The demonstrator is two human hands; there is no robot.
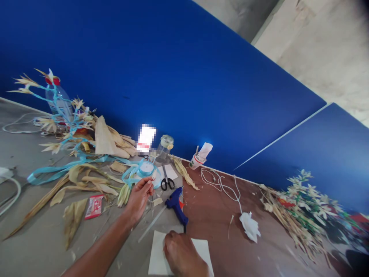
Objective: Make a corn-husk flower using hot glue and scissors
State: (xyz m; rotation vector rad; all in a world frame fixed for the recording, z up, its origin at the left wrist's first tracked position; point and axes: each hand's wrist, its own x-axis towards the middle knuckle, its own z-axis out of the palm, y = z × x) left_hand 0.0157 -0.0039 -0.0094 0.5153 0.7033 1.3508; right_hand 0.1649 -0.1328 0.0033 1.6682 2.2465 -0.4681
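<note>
My left hand [140,197] is raised over the table with its thumb and fingers pinched together. A small pale bit shows near the fingertips, too small to name. My right hand [184,252] is curled closed over a white sheet of paper [156,246]; whatever its fingers hold is hidden. Just beyond it lies a blue glue gun [176,206] with a clear glue stick [152,224] at its rear. Black-handled scissors [167,182] rest beside a roll of light blue ribbon [145,168], close to my left fingertips.
Dried corn husks [92,179] and a red packet [94,206] lie left. Blue-wrapped stems with husk flowers [70,127] stand by a bottle [59,100]. A jar [165,147], a cup [196,161] and a white cable [220,184] line the blue partition [173,77]. White flowers [313,196] are right.
</note>
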